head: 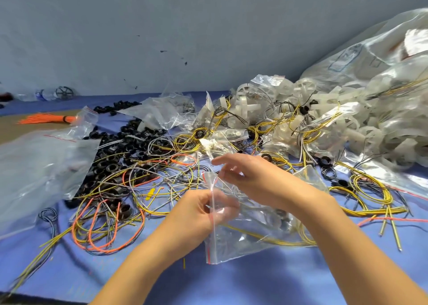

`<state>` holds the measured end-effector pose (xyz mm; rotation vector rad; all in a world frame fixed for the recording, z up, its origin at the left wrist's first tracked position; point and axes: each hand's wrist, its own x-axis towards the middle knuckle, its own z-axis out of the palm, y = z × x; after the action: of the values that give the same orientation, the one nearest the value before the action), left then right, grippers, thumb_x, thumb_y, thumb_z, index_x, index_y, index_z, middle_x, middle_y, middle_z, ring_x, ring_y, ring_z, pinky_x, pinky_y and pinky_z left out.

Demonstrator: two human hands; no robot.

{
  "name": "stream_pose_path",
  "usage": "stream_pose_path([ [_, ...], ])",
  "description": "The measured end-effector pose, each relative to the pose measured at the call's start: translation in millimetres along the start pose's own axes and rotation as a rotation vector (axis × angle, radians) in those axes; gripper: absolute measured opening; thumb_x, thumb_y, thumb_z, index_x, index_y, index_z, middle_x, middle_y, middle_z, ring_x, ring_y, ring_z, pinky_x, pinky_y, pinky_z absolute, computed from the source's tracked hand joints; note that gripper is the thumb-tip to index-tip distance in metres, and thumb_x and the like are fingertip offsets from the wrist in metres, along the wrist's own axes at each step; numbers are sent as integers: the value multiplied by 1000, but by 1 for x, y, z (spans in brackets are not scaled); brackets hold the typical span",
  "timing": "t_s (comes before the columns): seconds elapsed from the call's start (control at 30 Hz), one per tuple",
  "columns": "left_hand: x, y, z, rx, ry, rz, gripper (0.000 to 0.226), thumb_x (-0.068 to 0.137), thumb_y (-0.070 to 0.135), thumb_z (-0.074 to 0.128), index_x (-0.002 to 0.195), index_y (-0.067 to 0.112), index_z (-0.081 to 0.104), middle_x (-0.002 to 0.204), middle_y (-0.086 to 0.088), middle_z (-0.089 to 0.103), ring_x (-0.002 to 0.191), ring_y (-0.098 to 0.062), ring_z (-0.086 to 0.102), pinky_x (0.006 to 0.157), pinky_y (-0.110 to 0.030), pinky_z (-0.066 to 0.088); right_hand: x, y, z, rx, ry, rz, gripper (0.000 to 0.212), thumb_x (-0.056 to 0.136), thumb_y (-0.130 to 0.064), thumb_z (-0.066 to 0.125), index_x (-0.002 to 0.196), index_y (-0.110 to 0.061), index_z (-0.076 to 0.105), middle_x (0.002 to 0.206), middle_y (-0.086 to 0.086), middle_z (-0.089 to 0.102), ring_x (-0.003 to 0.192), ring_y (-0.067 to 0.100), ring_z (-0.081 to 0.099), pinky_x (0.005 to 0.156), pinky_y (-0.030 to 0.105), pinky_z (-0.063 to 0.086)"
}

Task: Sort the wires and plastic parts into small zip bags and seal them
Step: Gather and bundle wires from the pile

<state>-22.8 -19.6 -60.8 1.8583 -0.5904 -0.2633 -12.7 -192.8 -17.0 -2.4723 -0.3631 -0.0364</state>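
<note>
Two hands, one zip bag, over a litter of wire on a blue cloth.

The left hand [203,212] pinches the red-striped mouth edge of the one clear zip bag [245,239] between thumb and curled fingers; the right hand [252,179] grips that same edge at its upper corner, index finger stretched out, fingertips blurred; the bag sits between both hands over the blue cloth [231,286], with yellow wire and at least one black ring inside; behind lie black rings [120,147] and white plastic wheels [335,124], both heaps too many to count; one tied orange bundle [46,119] far left; two large clear bags, one left [34,172], one right [370,56].
</note>
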Motion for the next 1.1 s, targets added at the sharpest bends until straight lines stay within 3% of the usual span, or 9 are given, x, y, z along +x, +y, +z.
stream_pose_path([
  [0.1, 7, 4, 14, -9, -50, 57, 7, 84, 11, 72, 85, 17, 75, 83, 8, 74, 78, 0, 66, 74, -12, 48, 0, 0, 1, -36, -12, 26, 31, 101, -29, 47, 131, -32, 57, 128, -7, 62, 114, 13, 57, 99, 32, 43],
  [0.37, 10, -6, 38, 17, -185, -16, 12, 78, 34, 74, 90, 30, 75, 87, 12, 74, 81, -1, 69, 74, -13, 50, -5, 3, 3, -129, -83, 49, 30, 102, -35, 44, 130, -37, 55, 124, -6, 65, 111, 17, 59, 93, 31, 45],
  [0.47, 8, -5, 34, 46, -212, 2, 15, 81, 47, 69, 92, 37, 75, 90, 13, 74, 87, -7, 70, 83, -23, 53, -5, 4, 3, -148, -84, 56, 30, 102, -35, 43, 130, -37, 56, 124, -5, 65, 110, 17, 60, 93, 33, 47],
  [0.6, 3, 3, 18, -10, -210, 37, 11, 91, 36, 64, 89, 38, 75, 87, 19, 73, 84, 5, 67, 73, -7, 45, -6, 6, 4, -160, -82, 48, 31, 102, -32, 43, 130, -33, 57, 123, -4, 67, 110, 17, 60, 93, 33, 46],
  [0.67, 3, 4, 5, 13, -197, 55, 20, 94, 29, 61, 82, 38, 74, 77, 16, 71, 72, 5, 62, 66, -12, 46, -6, 6, 3, -153, -73, 37, 31, 102, -32, 43, 130, -33, 57, 122, -4, 66, 109, 17, 60, 93, 33, 47],
  [0.73, 5, 1, -8, -76, -124, -10, 18, 94, 21, 61, 88, 25, 78, 83, 0, 75, 75, -7, 65, 68, -24, 53, -6, 6, 1, -143, -53, 26, 30, 102, -32, 43, 129, -34, 58, 121, -6, 66, 105, 16, 61, 91, 34, 48],
  [0.83, 11, -9, -25, -194, 83, -85, 21, 97, 13, 56, 94, 5, 75, 84, -6, 74, 72, -15, 65, 63, -23, 55, -5, 7, -3, -140, -5, 11, 29, 102, -33, 43, 127, -35, 59, 120, -9, 67, 103, 15, 60, 85, 30, 47],
  [0.97, 19, -18, -39, -131, 418, -144, 21, 98, 16, 53, 91, 11, 71, 78, -4, 71, 56, -7, 58, 47, -18, 46, -7, 12, -12, -135, 87, 10, 28, 102, -30, 43, 123, -33, 62, 115, -12, 68, 103, 12, 61, 82, 29, 47],
  [1.1, 30, -19, -37, -19, 530, -92, 22, 99, 14, 51, 89, 22, 69, 78, 2, 70, 59, -4, 58, 51, -16, 47, -11, 23, -23, -95, 176, 54, 28, 102, -28, 45, 122, -30, 64, 118, -13, 67, 106, 9, 61, 91, 32, 49],
])
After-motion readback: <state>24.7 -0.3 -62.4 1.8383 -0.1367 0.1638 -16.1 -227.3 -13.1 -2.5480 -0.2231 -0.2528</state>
